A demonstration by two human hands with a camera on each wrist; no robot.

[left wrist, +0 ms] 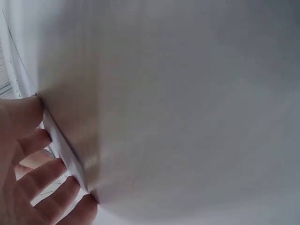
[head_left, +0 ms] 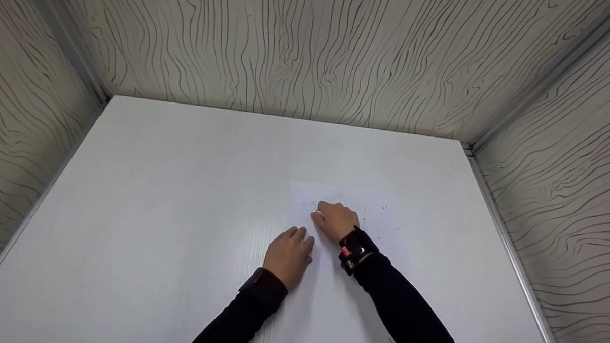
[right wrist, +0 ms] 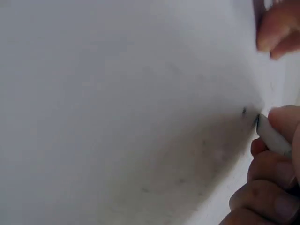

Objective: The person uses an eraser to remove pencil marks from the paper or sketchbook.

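Note:
A sheet of white paper (head_left: 378, 194) lies on the white table, with faint pencil lines (head_left: 337, 197) near its far edge. My right hand (head_left: 338, 221) pinches a small white eraser (right wrist: 273, 137) between thumb and curled fingers. The eraser's darkened tip meets the paper in the right wrist view, and most of its body is hidden in the hand. To the left and nearer me, my left hand (head_left: 288, 254) rests with loosely bent fingers along the paper's left side. Its fingertips (left wrist: 70, 185) touch down in the left wrist view.
Small dark crumbs (head_left: 384, 207) are scattered over the right part of the paper. The white table (head_left: 182, 187) reaches back to a wood-grain patterned wall (head_left: 289, 54), with similar panels on the left and right.

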